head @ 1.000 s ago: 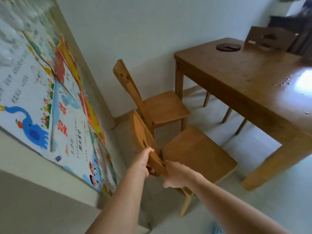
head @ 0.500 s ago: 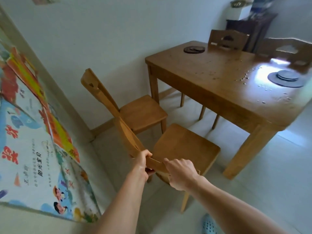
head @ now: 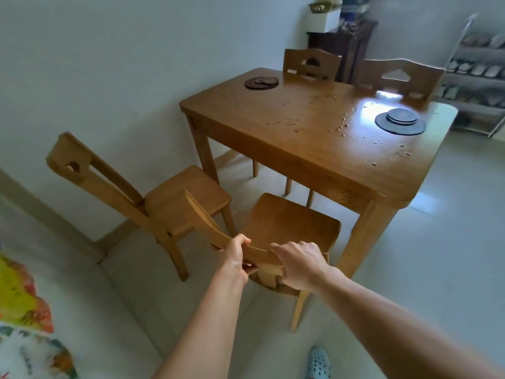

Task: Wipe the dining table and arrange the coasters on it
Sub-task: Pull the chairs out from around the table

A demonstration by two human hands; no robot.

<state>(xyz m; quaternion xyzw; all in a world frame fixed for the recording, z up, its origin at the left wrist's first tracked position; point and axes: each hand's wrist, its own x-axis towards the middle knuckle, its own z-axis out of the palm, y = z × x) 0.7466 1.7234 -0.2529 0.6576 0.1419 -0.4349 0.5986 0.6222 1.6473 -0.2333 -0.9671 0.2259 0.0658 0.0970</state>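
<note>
Gripping the chair back, both the left hand and right hand are clenched on its top rail. If swung carelessly, the counter leg at 2 o'clock could be struck. Coasters sit at 12 o'clock, unwiped crumbs nearby.

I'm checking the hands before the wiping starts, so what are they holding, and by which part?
Both hands grip the nearer wooden chair by its curved top back rail: left hand beside right hand.
</note>
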